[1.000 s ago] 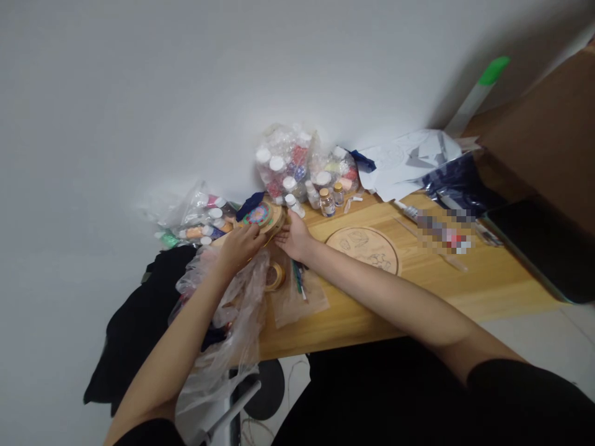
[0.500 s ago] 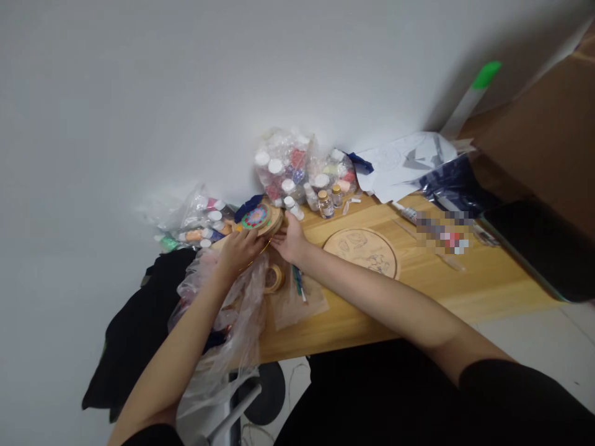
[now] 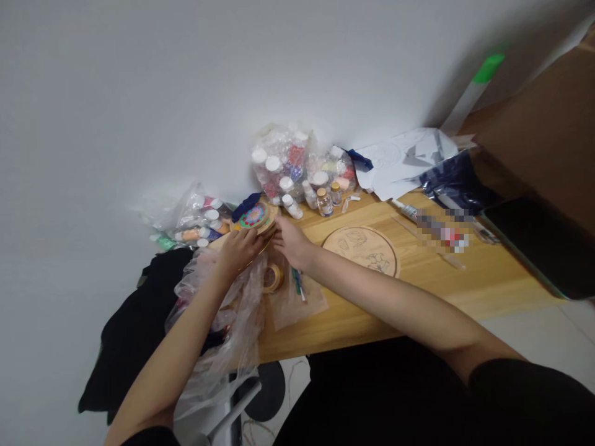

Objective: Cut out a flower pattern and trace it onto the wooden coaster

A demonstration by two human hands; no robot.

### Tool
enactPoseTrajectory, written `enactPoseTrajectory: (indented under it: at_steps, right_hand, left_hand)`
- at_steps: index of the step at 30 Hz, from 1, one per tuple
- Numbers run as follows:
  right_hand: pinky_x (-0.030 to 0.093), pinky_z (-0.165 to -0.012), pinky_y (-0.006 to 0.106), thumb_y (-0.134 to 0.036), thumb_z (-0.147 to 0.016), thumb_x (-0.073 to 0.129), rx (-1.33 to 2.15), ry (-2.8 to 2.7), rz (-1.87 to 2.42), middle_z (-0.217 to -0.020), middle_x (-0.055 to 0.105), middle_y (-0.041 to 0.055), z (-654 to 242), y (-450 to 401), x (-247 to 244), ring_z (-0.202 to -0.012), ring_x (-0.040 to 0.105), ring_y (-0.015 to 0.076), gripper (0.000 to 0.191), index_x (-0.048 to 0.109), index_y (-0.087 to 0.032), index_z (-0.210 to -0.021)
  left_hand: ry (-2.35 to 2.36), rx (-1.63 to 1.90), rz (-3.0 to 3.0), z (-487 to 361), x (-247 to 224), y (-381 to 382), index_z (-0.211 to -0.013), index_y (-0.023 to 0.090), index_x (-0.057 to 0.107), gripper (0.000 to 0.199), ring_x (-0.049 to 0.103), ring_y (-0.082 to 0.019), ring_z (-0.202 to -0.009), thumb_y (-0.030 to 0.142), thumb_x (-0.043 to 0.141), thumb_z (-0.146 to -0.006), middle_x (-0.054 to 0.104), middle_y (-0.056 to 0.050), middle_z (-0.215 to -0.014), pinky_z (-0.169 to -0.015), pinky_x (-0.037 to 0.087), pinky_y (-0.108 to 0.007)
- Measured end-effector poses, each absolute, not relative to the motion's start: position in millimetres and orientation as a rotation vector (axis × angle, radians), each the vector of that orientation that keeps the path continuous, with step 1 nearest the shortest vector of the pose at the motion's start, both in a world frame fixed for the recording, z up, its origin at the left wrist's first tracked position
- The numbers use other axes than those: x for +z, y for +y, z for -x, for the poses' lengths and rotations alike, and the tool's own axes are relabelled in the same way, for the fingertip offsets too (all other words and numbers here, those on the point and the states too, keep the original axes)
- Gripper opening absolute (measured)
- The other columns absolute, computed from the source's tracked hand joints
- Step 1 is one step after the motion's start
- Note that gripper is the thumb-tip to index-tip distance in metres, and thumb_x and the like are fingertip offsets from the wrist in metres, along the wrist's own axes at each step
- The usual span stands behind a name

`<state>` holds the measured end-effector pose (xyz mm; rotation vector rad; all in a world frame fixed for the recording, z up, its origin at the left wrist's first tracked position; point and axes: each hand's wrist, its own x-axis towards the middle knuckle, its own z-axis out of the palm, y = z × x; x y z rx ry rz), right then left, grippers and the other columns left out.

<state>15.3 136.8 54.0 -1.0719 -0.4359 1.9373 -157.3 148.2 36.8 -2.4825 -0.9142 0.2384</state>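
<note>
Both my hands are at a stack of round wooden pieces (image 3: 267, 228), whose top carries a colourful mandala pattern (image 3: 252, 215). My left hand (image 3: 240, 249) has its fingers bent against the stack's near left edge. At the right edge is my right hand (image 3: 291, 243), fingers curled in against the wood; their tips are partly hidden. A thin yellow strand shows below and between the hands. On the stack's far side rests a dark blue crumpled piece (image 3: 246, 206). Right of my hands, a round wooden board (image 3: 361, 251) with line drawings lies on the table.
Bags of white-capped bottles (image 3: 279, 162) stand by the wall. Small jars (image 3: 324, 202), a roll of tape (image 3: 272, 278), brushes (image 3: 299, 285), a paint tube (image 3: 409, 212), papers (image 3: 385, 161) and a black tablet-like object (image 3: 539, 244) lie about. A plastic bag (image 3: 242, 347) hangs over the front edge.
My right hand's fingers have curled in closer on the stack's right edge. My left hand stays nearly in place. The view has shifted slightly.
</note>
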Motion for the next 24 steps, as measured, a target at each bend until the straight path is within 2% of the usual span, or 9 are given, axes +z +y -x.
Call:
enactPoseTrajectory:
  at_steps: [4, 6, 8, 10, 12, 14, 17, 24]
  right_hand:
    - [0.042, -0.090, 0.027, -0.020, -0.079, 0.062, 1.864, -0.667, 1.188, -0.079, 0.062, -0.0004, -73, 119, 59, -0.083, 0.056, 0.0132, 0.003, 0.064, -0.017, -0.080]
    - [0.037, -0.096, 0.026, -0.016, -0.077, 0.065, 1.746, -0.873, 1.242, -0.096, 0.066, 0.0014, -115, 109, 57, -0.097, 0.057, 0.0144, 0.007, 0.067, -0.017, -0.084]
    - [0.039, -0.090, 0.030, -0.021, -0.083, 0.060, 1.318, -1.473, 1.530, -0.104, 0.067, 0.0061, -156, 98, 54, -0.096, 0.058, 0.0189, 0.011, 0.066, -0.017, -0.091]
    - [0.040, -0.081, 0.033, -0.023, -0.086, 0.054, 0.921, -1.852, 1.896, -0.101, 0.067, 0.0125, -189, 86, 50, -0.091, 0.059, 0.0238, 0.015, 0.065, -0.014, -0.093]
    - [0.037, -0.071, 0.033, -0.029, -0.091, 0.048, 0.731, -2.022, 2.148, -0.094, 0.067, 0.0140, -209, 74, 46, -0.087, 0.060, 0.0262, 0.022, 0.063, -0.014, -0.096]
    - [0.034, -0.066, 0.032, -0.036, -0.095, 0.042, 0.717, -2.063, 2.310, -0.092, 0.067, 0.0133, -218, 64, 42, -0.087, 0.061, 0.0268, 0.029, 0.062, -0.016, -0.099]
    - [0.032, -0.064, 0.031, -0.040, -0.097, 0.038, 0.730, -2.037, 2.397, -0.098, 0.067, 0.0120, -216, 56, 36, -0.089, 0.062, 0.0254, 0.032, 0.060, -0.016, -0.100]
    - [0.027, -0.059, 0.029, -0.031, -0.099, 0.033, 0.599, -1.981, 2.479, -0.106, 0.063, 0.0159, -203, 59, 25, -0.087, 0.063, 0.0238, 0.030, 0.056, -0.011, -0.104]
  left_hand:
    - [-0.928, 0.231, 2.486, 155, 38, 145, -0.089, 0.019, 0.064, 0.023, 0.056, -0.022, -0.074, 0.019, 0.042, -0.096, 0.064, -0.010, -0.082, -0.060, 0.033, -0.033]
    - [-0.957, 0.229, 2.497, 154, 38, 144, -0.086, 0.018, 0.063, 0.022, 0.056, -0.022, -0.073, 0.016, 0.043, -0.095, 0.063, -0.009, -0.080, -0.061, 0.032, -0.033]
    - [-0.964, 0.251, 2.506, 153, 38, 144, -0.086, 0.018, 0.063, 0.023, 0.056, -0.022, -0.073, 0.014, 0.043, -0.094, 0.062, -0.009, -0.080, -0.062, 0.033, -0.033]
    - [-0.961, 0.281, 2.521, 152, 37, 146, -0.084, 0.018, 0.063, 0.024, 0.056, -0.022, -0.074, 0.012, 0.042, -0.093, 0.062, -0.009, -0.080, -0.063, 0.033, -0.034]
    - [-0.953, 0.305, 2.542, 151, 36, 148, -0.082, 0.018, 0.063, 0.024, 0.057, -0.022, -0.074, 0.012, 0.043, -0.093, 0.062, -0.010, -0.081, -0.064, 0.035, -0.034]
    - [-0.930, 0.322, 2.541, 150, 35, 149, -0.081, 0.019, 0.063, 0.024, 0.057, -0.022, -0.075, 0.012, 0.044, -0.093, 0.062, -0.010, -0.081, -0.064, 0.035, -0.034]
    - [-0.875, 0.330, 2.495, 150, 33, 150, -0.080, 0.018, 0.064, 0.022, 0.058, -0.023, -0.075, 0.012, 0.046, -0.092, 0.062, -0.009, -0.079, -0.063, 0.035, -0.033]
    - [-0.892, 0.319, 2.488, 151, 34, 149, -0.081, 0.019, 0.065, 0.022, 0.057, -0.022, -0.073, 0.010, 0.046, -0.091, 0.062, -0.009, -0.078, -0.063, 0.035, -0.033]
